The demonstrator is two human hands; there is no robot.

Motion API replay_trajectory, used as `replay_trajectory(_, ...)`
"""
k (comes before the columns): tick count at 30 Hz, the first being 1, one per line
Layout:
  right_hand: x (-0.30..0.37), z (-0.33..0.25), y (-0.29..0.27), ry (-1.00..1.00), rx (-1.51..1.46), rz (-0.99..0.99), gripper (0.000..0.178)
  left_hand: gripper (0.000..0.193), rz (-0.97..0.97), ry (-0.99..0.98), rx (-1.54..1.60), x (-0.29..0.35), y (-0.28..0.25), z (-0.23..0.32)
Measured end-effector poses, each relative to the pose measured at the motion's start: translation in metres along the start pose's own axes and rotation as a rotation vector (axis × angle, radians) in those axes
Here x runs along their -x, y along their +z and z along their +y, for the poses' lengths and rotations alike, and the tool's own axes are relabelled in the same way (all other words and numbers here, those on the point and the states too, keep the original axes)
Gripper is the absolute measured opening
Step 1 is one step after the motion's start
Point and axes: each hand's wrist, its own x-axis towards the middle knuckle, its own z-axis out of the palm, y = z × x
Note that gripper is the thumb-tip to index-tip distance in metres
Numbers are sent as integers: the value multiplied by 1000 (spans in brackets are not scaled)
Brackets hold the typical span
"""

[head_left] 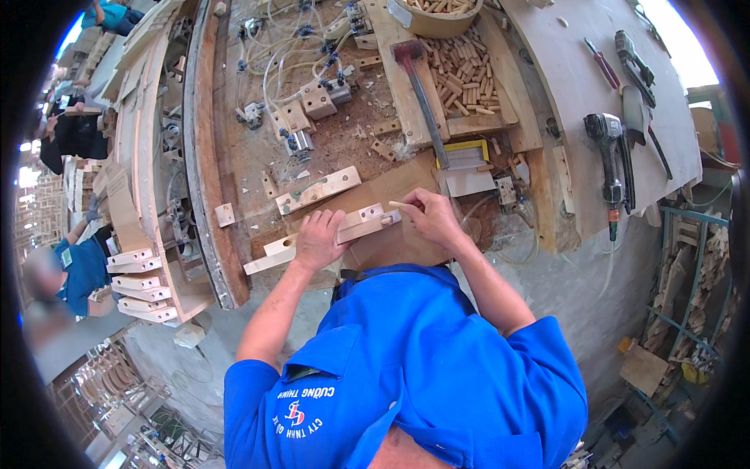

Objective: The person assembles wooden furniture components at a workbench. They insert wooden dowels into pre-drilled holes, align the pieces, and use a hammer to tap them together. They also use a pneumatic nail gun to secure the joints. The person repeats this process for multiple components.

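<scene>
My left hand (319,237) is wrapped over two pale wooden rails lying side by side at the front of the bench. Drilled holes show in the rear rail (361,214); the front rail (258,266) sticks out past my hand to the left. At the rails' right end a short peg (386,220) appears to stand in the wood. My right hand (432,216) pinches a small wooden dowel (398,205) between thumb and fingers, just above that end. Behind my left hand lies a separate drilled wooden block (319,190).
Pneumatic clamps (316,102) with hoses occupy the bench's back left. A hammer (422,98) lies beside a compartment of loose dowels (466,74), below a round tub (433,19). Air tools (605,152) rest on the right board. Stacked rails (141,289) and co-workers (82,266) are at left.
</scene>
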Motion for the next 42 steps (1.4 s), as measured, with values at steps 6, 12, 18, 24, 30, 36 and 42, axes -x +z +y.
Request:
replay_trajectory(6,-24,2,17,-280,258,-102,16,71,50,8,-5,0,3,1)
replay_trajectory(12,-15,16,2,-240,359,-80,15,73,18,-31,-18,3,5,2)
replay_trajectory(18,0,26,7,-211,236,-42,13,73,-20,-39,-2,1,2,1)
replay_trajectory(24,-2,21,11,-370,419,-40,14,72,-14,-9,-25,-1,4,-3)
replay_trajectory(30,-5,24,13,-16,292,-76,16,71,-28,12,-53,-2,3,-5)
replay_trajectory(36,-11,21,8,-288,401,-142,15,73,-32,-16,-38,-1,5,-4)
replay_trajectory(42,-22,14,10,-377,522,-248,16,73,-33,-7,-32,-2,5,-6)
